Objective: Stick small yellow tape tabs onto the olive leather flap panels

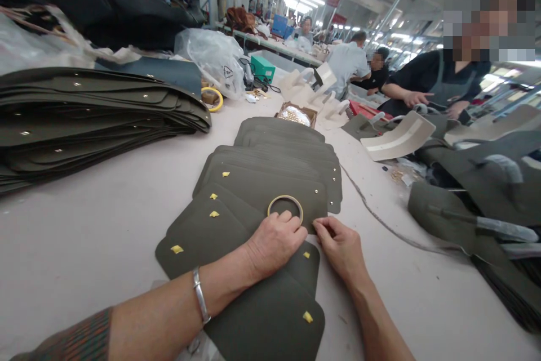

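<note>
My left hand (276,243) is closed on a roll of yellow tape (285,197), gripping its near edge above the dark olive panels (249,192). The panels lie overlapped in a row and have rounded corners. Small yellow tape pieces (176,249) stick to several of them. Beside it, my right hand (342,245) pinches with thumb and forefinger at the right edge of a panel; what is between the fingertips is too small to make out. Small metal studs (316,191) show on the panels farther back.
A tall stack of dark panels (97,119) lies at the left. Behind are another yellow tape roll (213,99), a plastic bag (215,59), a green box (262,68) and an open carton (296,115). Curved beige pieces (399,136) and dark pieces crowd the right. A co-worker (439,79) stands across the table.
</note>
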A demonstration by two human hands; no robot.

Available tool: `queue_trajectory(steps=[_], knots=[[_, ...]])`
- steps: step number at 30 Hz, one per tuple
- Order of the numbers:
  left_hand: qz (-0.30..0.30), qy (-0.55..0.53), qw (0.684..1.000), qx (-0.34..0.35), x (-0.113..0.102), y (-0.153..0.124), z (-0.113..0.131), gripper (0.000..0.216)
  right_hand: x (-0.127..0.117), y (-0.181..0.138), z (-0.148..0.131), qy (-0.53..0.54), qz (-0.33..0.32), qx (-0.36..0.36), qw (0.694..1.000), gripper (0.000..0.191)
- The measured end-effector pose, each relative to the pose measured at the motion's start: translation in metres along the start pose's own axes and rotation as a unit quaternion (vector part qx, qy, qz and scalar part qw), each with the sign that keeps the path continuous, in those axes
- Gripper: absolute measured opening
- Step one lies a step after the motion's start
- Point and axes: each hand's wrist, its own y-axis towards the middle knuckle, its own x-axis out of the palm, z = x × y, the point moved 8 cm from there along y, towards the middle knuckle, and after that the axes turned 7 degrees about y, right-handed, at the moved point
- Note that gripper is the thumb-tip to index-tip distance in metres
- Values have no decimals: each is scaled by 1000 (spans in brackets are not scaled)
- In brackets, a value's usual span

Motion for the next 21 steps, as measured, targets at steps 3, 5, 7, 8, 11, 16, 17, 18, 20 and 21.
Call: queue_trajectory(steps=[3,5,7,8,11,16,17,18,20,21], knots=[[-3,-4,1000,-1,0,0,0,12,2,2,-6,-39,18,-36,998,21],[-6,-8,1000,-2,0,1,0,12,3,4,-7,-54,23,-36,998,20],[-13,-13,1000,-2,1,1,0,12,4,7,-3,-53,24,-13,998,19],[-16,-14,1000,-2,1,2,0,12,4,8,0,-43,26,9,999,18],[-19,-13,1000,-8,2,1,0,12,1,6,19,50,38,113,992,35],[-11,-13,1000,-23,2,-1,-2,13,-4,-8,28,160,57,116,979,39],[-10,-11,1000,-25,2,-1,-3,13,-4,-9,23,129,49,81,987,34],[-10,-9,1000,-26,2,-1,-3,13,-3,-10,17,89,42,45,994,30],[-11,-4,1000,-27,2,-1,-3,13,-1,-8,5,11,40,-18,999,25],[-11,-2,1000,-29,2,-1,-3,14,0,-6,1,-19,44,-39,998,24]])
